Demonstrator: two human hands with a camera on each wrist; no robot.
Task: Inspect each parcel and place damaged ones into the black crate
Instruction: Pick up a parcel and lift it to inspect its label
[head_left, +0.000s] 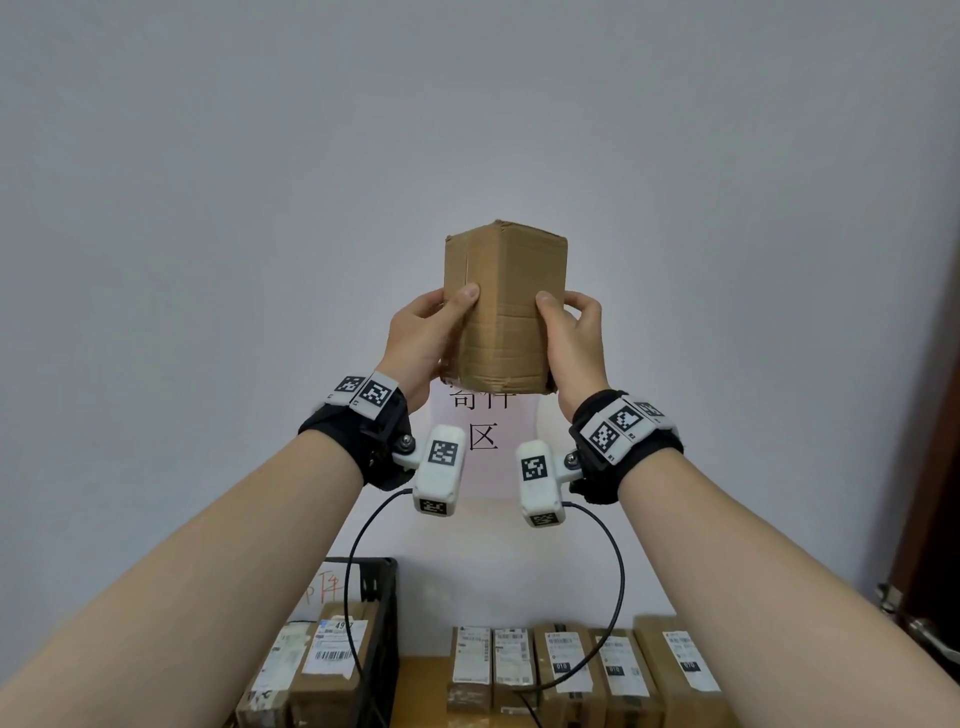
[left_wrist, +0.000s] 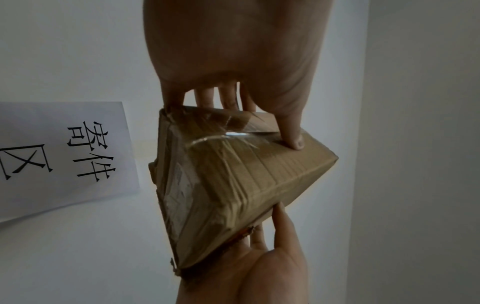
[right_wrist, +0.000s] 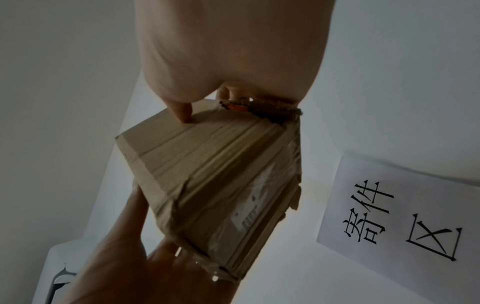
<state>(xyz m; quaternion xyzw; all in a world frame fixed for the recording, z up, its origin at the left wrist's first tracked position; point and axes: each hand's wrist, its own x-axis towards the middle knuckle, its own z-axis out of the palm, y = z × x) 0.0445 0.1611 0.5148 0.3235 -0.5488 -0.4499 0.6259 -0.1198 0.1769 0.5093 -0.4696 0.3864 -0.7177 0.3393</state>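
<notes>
From the head view, the left hand (head_left: 423, 338) and right hand (head_left: 571, 338) are gripping a taped parcel (head_left: 504, 306) aloft; the black crate (head_left: 382, 623) below is already holding some, with a row waiting beside it. Both wrist views are showing frayed corners, suggesting damage.

Black crate (head_left: 382, 623) top open above its parcels (head_left: 332, 660); parcel row (head_left: 582, 670) crowds shelf right.
</notes>
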